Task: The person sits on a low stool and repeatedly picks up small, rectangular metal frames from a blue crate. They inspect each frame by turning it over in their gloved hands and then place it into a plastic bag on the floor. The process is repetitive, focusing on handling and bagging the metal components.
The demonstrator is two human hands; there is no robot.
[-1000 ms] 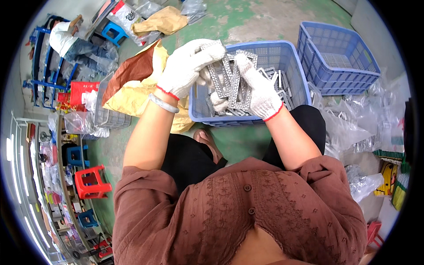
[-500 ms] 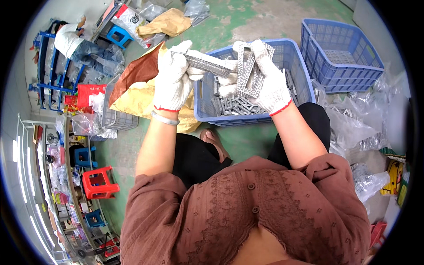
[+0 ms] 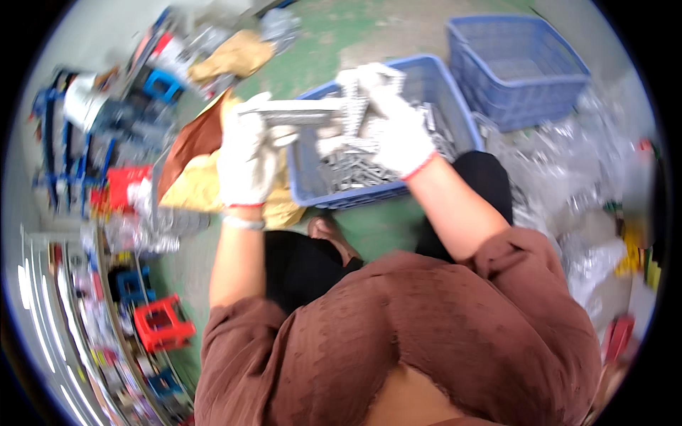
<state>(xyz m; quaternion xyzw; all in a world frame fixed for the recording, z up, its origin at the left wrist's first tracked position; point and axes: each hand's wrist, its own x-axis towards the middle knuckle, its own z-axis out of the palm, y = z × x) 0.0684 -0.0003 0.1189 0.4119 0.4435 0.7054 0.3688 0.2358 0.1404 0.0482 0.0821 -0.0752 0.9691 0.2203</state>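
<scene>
The left hand [image 3: 246, 160], in a white glove, is closed around one end of a flat grey metal strip [image 3: 298, 112], which runs level from its fingers toward the right hand [image 3: 398, 131]. That hand, also gloved in white with a red cuff, is clenched on a bunch of grey perforated metal pieces [image 3: 359, 99] held upright just past the strip's far end; whether strip and bunch touch cannot be told through the blur. Both hands are raised over the near blue crate [image 3: 383, 195], and directly under the right hand lies a heap of similar metal parts [image 3: 352, 170]. Beyond the right hand, well apart, stands a second blue crate [image 3: 518, 71]. Beside the left hand lies brown paper [image 3: 188, 149]. Motion blur smears the pieces' outlines, so their exact shape and count stay unclear.
</scene>
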